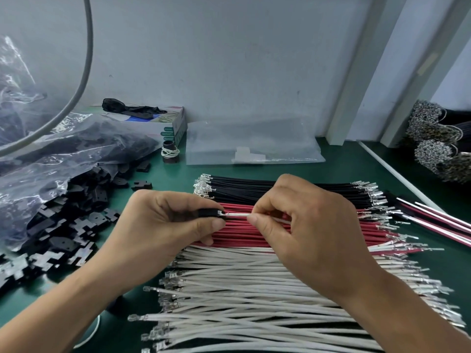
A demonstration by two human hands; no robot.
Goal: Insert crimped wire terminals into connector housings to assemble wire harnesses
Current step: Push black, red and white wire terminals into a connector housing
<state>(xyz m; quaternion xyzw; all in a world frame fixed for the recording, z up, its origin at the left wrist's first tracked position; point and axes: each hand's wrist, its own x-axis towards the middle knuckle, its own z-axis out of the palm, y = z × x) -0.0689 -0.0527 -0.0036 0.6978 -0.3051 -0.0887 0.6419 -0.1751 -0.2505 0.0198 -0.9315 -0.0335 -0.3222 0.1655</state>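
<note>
Step in hand: I am seating one crimped terminal (222, 214) into a black connector housing (209, 213); the metal tip sits right at the housing's mouth, and I judge it only partly in.

Next move: I think it calls for a straight push along the wire, the housing held steady, until the terminal locks. A skewed push could bend the crimp.

My left hand (168, 220): its fingers are curled round the housing, thumb beneath and forefinger on top, pinching it so the opening faces right.

My right hand (303, 225): thumb and forefinger are closed on a white wire (238, 215) just behind the terminal, and the other fingers are curled in. The wire's far end is hidden behind this hand.

Where the work sits: housing and wire are held in the air between my hands, above the red wires (244, 234).

Wire stock: three rows lie flat on the green bench mat (168, 174): black wires (254, 189) farthest from me, red in the middle, white wires (242, 289) nearest, all with bare metal terminals at both ends.

Housing stock: loose black housings (76, 217) spill from a clear plastic bag (51, 159) at my left.

Right edge: a few wires already joined into harnesses (433, 220) lie beside the rows.

Further back: a flat clear bag (252, 143) and a small cardboard box (163, 123) rest near the wall.
</note>
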